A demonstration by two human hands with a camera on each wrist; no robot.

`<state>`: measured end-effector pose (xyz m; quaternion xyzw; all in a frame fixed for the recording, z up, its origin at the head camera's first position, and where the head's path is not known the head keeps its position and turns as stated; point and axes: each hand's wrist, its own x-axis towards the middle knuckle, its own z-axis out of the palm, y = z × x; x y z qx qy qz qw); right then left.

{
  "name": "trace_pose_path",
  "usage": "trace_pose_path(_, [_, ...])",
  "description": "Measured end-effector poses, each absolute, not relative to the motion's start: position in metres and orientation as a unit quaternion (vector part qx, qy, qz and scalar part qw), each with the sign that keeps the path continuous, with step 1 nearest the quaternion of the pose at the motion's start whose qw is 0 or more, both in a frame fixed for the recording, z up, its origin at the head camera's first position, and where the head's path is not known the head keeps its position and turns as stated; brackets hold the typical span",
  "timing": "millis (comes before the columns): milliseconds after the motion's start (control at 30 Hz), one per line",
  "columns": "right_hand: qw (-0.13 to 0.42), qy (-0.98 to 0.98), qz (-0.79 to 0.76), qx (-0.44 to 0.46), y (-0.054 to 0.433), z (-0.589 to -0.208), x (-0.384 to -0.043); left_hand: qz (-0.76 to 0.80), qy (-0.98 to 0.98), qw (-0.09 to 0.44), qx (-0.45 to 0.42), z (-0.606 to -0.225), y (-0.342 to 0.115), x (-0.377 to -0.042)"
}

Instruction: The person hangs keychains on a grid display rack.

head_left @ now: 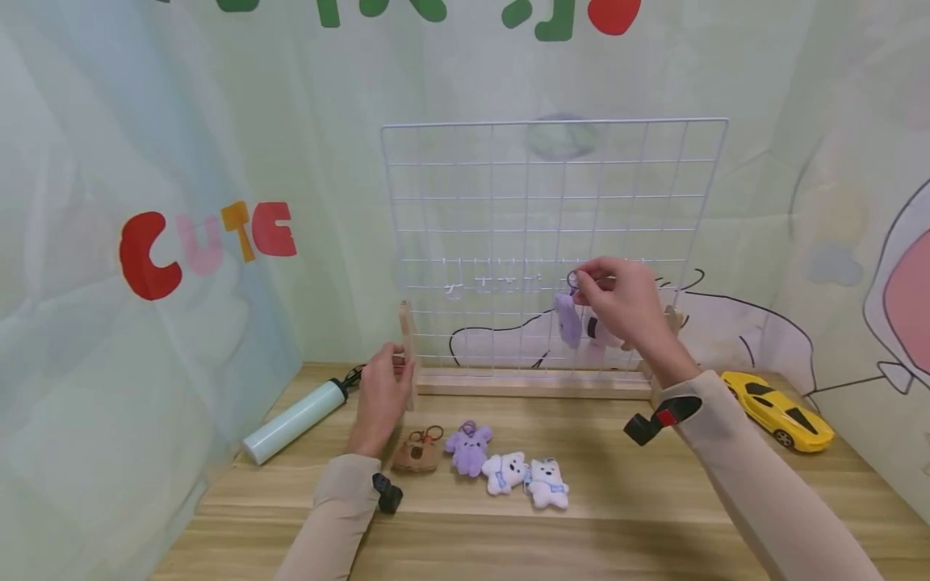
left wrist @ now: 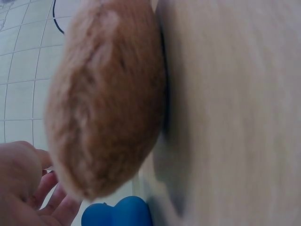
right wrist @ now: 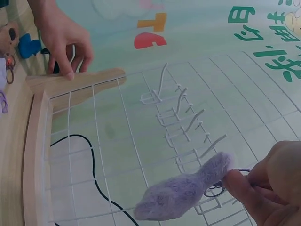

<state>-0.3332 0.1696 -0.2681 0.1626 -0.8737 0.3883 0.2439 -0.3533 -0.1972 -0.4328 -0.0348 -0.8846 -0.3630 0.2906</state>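
Note:
My right hand (head_left: pixel 626 303) pinches the metal ring of a purple plush keychain (head_left: pixel 568 320) in front of the white wire grid (head_left: pixel 508 196). The plush (right wrist: pixel 171 195) dangles beside a row of white hooks (right wrist: pixel 190 123) on the grid, as the right wrist view shows. With the fingers at its edge, my left hand (head_left: pixel 381 395) holds the stand's wooden side upright (head_left: pixel 407 327). Below that hand a brown plush keychain (head_left: pixel 416 453) lies on the table; it looms large in the left wrist view. Partly behind the right hand hangs a white plush (head_left: pixel 599 332).
Beside the brown keychain lie a second purple plush (head_left: pixel 468 449) and two white bear plushes, one (head_left: pixel 504 473) left of the other (head_left: pixel 547 484). A pale blue hand pump (head_left: pixel 294 422) is at left, a yellow toy car (head_left: pixel 779 411) at right. Fabric walls surround the table.

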Motion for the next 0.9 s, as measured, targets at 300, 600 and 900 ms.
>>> trace_pose_path(300, [0.239, -0.882, 0.373, 0.16, 0.167, -0.271, -0.334, -0.357, -0.886, 0.295, -0.036, -0.433, -0.196, -0.353])
trace_pose_path(600, [0.252, -0.887, 0.351, 0.164, 0.165, -0.272, -0.335, -0.353, -0.887, 0.296, -0.031, -0.432, -0.197, -0.353])
trace_pose_path(900, [0.311, -0.866, 0.347, 0.183, 0.166, -0.28, -0.325, -0.356, -0.888, 0.289, -0.03, -0.433, -0.197, -0.353])
